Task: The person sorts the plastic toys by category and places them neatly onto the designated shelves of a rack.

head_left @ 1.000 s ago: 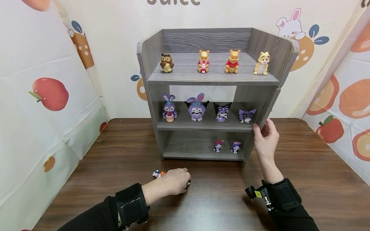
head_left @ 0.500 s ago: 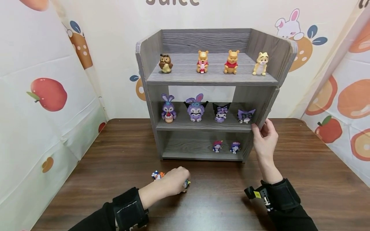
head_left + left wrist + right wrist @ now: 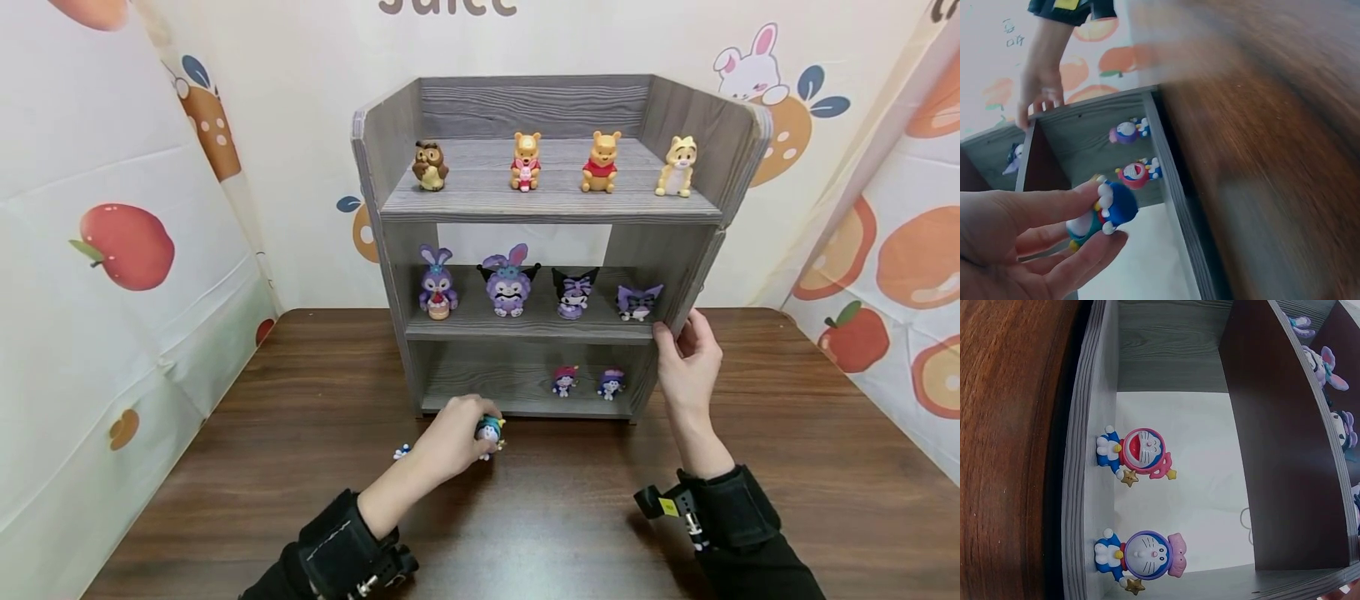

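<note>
My left hand (image 3: 457, 437) pinches a small Doraemon figurine (image 3: 490, 428) with a teal-green cap, just in front of the grey wooden shelf (image 3: 487, 408)'s bottom board. In the left wrist view the blue back of its head (image 3: 1121, 205) sits between thumb and fingers. The right hand (image 3: 688, 358) grips the shelf's right side at the middle board, thumb on the front edge. Two Doraemon figurines stand on the bottom board: one with a pink hood (image 3: 1144, 451), one with a purple rim (image 3: 1149, 555). Another small figurine (image 3: 402, 451) on the table is mostly hidden behind the left forearm.
Several purple figurines, including a rabbit (image 3: 438, 283), stand on the middle board. The top board carries an owl (image 3: 431, 165), two yellow bears (image 3: 527, 162) and a yellow tiger-like figurine (image 3: 677, 167). Fruit-print sheets (image 3: 300, 167) hang around the brown table (image 3: 570, 517).
My left hand has lifted the green-capped figurine off the table and carried it forward, toward the shelf's bottom board. The right hand stays at the shelf's side.
</note>
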`<state>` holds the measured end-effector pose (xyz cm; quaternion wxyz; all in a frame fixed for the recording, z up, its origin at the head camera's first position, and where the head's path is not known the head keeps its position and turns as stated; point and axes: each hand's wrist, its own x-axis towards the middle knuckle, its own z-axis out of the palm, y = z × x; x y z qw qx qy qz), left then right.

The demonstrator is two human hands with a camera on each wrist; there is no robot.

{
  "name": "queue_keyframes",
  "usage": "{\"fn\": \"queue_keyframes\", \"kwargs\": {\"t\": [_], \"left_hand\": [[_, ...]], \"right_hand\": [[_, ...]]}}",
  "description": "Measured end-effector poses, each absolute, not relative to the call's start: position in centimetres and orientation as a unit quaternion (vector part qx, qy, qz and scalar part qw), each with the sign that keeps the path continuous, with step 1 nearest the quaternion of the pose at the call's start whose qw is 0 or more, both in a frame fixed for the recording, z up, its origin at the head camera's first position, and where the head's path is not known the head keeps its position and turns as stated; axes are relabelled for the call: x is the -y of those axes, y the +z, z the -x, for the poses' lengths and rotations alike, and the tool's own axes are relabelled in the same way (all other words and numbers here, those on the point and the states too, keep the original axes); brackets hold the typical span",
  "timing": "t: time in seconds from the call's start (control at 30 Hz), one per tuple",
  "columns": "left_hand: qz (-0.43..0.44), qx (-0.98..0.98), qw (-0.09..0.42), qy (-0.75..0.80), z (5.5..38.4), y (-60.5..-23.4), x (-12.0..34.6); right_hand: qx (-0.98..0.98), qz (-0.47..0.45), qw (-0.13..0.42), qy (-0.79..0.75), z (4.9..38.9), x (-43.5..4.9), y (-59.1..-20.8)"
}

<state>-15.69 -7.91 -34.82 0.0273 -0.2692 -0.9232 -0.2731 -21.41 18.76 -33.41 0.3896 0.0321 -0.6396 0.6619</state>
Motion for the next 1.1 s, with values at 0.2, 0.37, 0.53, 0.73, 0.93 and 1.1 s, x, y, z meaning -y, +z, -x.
{"fn": "queue_keyframes", "kwargs": {"t": [0.2,0.37,0.53,0.73,0.93,1.1], "left_hand": [[0.234,0.917,0.076,-0.314,16.3,-35.0,7.2],[0.209,0.916,0.097,-0.328,17.2,-35.3,6.2],[0.193,0.917,0.104,-0.333,18.5,-35.6,5.4],[0.173,0.924,0.112,-0.321,19.8,-35.8,4.6],[0.156,0.934,0.103,-0.304,21.2,-36.0,3.9],[0.161,0.943,0.099,-0.274,22.2,-36.4,3.4]], "right_hand": [[0.646,-0.029,0.385,0.659,20.9,-18.4,-32.9],[0.651,-0.029,0.386,0.653,19.9,-17.8,-32.0],[0.648,-0.034,0.388,0.654,19.9,-17.8,-32.0],[0.641,-0.04,0.39,0.66,20.0,-17.8,-32.0],[0.642,-0.041,0.392,0.658,20.0,-17.8,-32.0],[0.64,-0.043,0.393,0.659,20.3,-17.9,-32.2]]}}
